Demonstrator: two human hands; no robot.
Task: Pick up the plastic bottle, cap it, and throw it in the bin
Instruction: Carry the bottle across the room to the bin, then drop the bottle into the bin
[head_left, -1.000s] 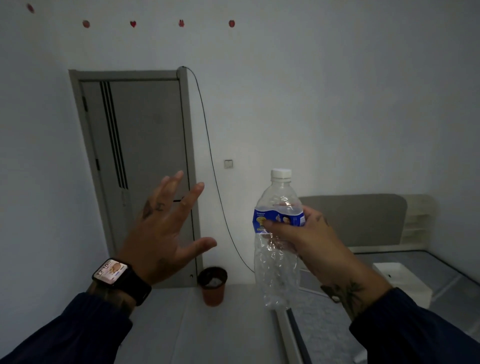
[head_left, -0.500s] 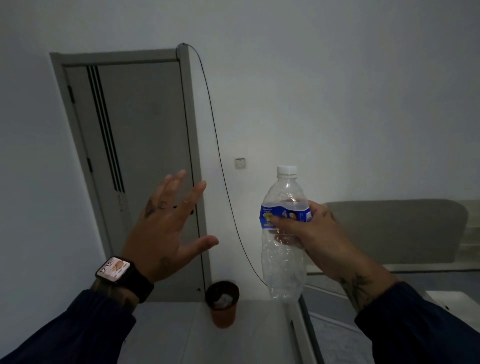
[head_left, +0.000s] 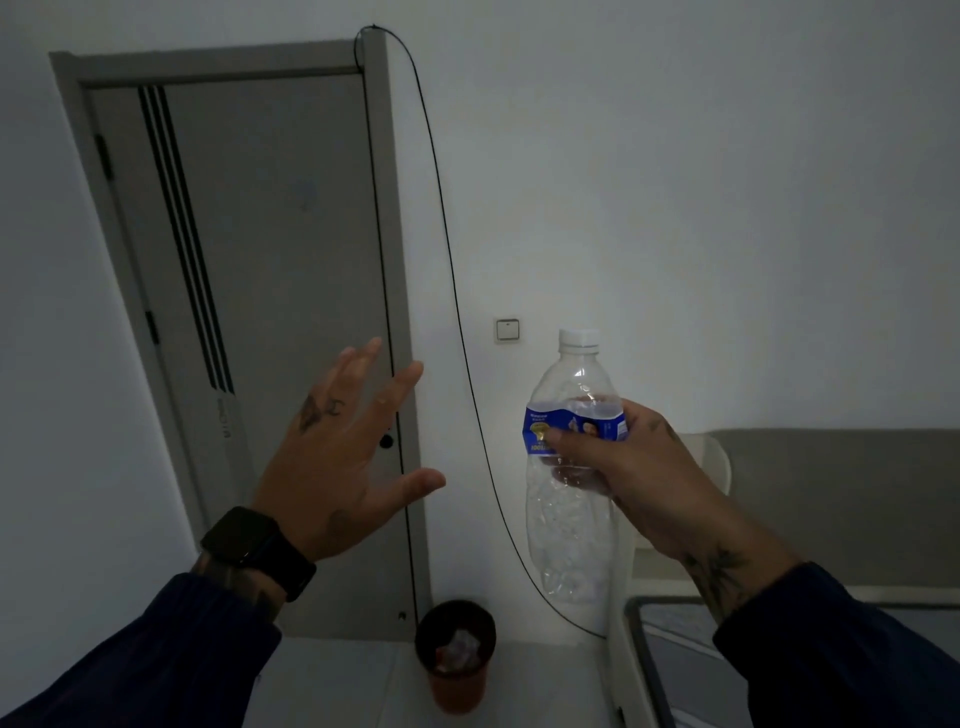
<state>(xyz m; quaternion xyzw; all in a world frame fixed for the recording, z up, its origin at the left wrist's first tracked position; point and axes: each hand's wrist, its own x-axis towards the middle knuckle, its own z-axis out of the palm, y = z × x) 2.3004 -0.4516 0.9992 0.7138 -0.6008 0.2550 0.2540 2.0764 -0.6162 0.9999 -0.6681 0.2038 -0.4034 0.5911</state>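
Observation:
A clear, crumpled plastic bottle (head_left: 571, 530) with a blue label and a white cap (head_left: 578, 338) on its neck is held upright in front of me. My right hand (head_left: 631, 475) grips it around the label. My left hand (head_left: 343, 467) hovers to the left of the bottle, apart from it, fingers spread and holding nothing. An orange bin (head_left: 456, 656) with a dark liner stands on the floor below and between my hands, against the wall, with some crumpled rubbish inside.
A grey door (head_left: 249, 322) is shut behind my left hand. A black cable (head_left: 452, 291) hangs down the white wall. A bed with a grey headboard (head_left: 841, 493) and white frame (head_left: 623, 649) fills the right side. A light switch (head_left: 506, 329) is on the wall.
The view has drawn closer to the door and the bin, which now sits lower in the frame. Both hands keep the same pose, the right still holding the capped bottle.

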